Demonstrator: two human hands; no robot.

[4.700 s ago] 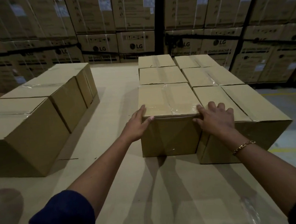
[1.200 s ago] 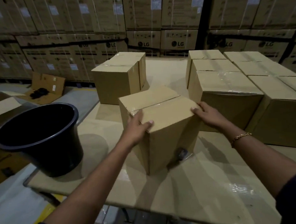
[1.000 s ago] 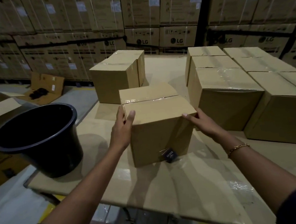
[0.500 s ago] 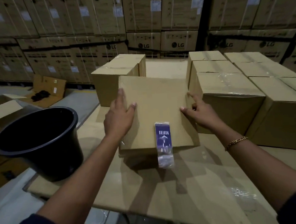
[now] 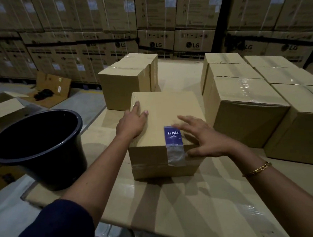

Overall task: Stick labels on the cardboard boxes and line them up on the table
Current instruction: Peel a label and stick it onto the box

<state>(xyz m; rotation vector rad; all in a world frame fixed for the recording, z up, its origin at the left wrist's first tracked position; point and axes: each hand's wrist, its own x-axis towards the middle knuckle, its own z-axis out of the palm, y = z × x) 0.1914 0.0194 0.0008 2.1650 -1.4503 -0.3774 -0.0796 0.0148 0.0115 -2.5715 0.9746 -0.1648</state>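
**Box tipped flat, label face up**

Since half a second ago the right hand (image 5: 207,140) has been shifted from the box's right edge onto its near top corner, beside the label. The cardboard box (image 5: 165,117) is seen lying on the counter (image 5: 186,205), near its front edge, between the black bucket (image 5: 37,145) and the block of taped boxes (image 5: 247,110) on the right. A blue label (image 5: 173,135) is stuck on the top face by the near edge; its print is read upside down, and a clear tape tail is folded over onto the front face. The left hand (image 5: 132,123) is laid flat on the top, left side, fingers released and spread. The right hand's fingers are also spread and loose, blurred by motion; contact with the label cannot be told. Two more boxes (image 5: 125,83) stand behind. The far right boxes are cut off by the frame. Background stacks are dim.
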